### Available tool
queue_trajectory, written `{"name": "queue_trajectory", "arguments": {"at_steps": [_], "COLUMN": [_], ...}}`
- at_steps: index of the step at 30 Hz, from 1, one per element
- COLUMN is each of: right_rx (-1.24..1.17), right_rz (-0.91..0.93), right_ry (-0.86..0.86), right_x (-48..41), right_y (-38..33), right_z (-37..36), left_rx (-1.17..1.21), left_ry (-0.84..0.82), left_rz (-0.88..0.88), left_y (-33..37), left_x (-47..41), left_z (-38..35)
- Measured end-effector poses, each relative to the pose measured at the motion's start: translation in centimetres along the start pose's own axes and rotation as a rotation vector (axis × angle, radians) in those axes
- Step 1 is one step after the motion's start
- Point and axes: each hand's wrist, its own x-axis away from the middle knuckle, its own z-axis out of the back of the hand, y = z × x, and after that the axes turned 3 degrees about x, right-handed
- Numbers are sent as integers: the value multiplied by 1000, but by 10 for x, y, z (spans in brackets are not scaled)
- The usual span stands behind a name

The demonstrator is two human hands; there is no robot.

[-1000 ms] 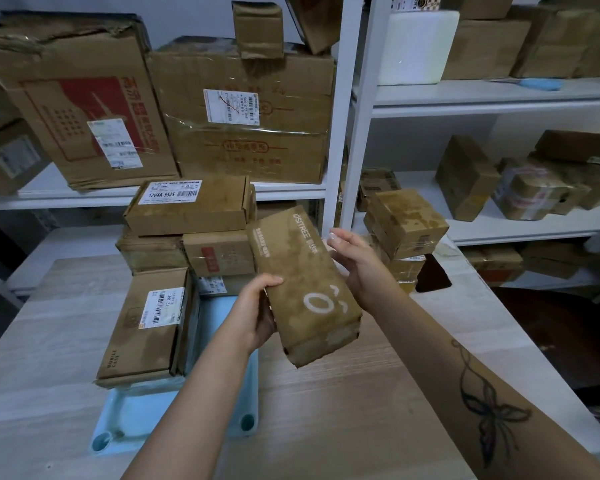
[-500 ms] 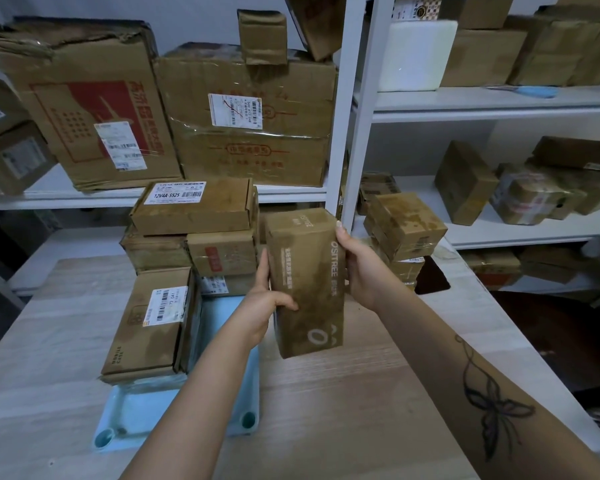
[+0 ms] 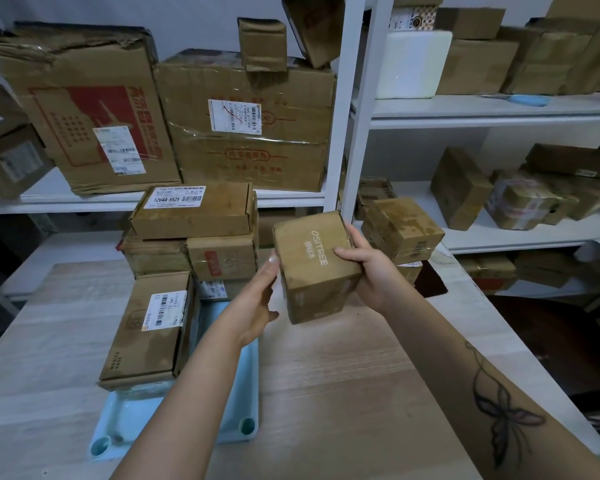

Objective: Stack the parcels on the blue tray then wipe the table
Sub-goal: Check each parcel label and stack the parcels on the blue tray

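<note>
A tall brown parcel printed OSITREE [image 3: 314,268] hangs tilted above the wooden table [image 3: 343,393], right of the blue tray [image 3: 246,379]. My right hand [image 3: 368,268] grips its right side, fingers over the printed face. My left hand [image 3: 257,299] is spread beside its left face; touching or just apart, I cannot tell. On the tray a flat labelled parcel [image 3: 146,327] lies at the front. Behind it stand stacked parcels [image 3: 222,258], topped by a flat box [image 3: 191,209].
Two small parcels [image 3: 402,230] sit stacked on the table's far right, just behind my right hand. White shelving [image 3: 350,133] full of large cartons rises behind the table. The table's right edge drops to a dark floor [image 3: 541,341].
The parcel has swung from upright to tilted away and shifted right. My left hand has let go of its front and spread out beside it; my right hand now wraps over the printed face.
</note>
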Motion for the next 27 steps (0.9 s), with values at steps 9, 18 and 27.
{"name": "queue_trajectory", "arguments": {"at_steps": [9,18,27], "right_rx": [80,100,162], "right_rz": [44,46,79], "right_ry": [60,108,103], "right_x": [0,9,17], "right_y": [-9,-17,-16], "right_z": [-4,-4,-8], "left_rx": [78,198,301], "left_ry": [23,128,120], "left_rz": [-16,-14,70], "left_y": [10,19,13], "left_x": [0,-2,0], "left_z": [-9,-20,-22]}}
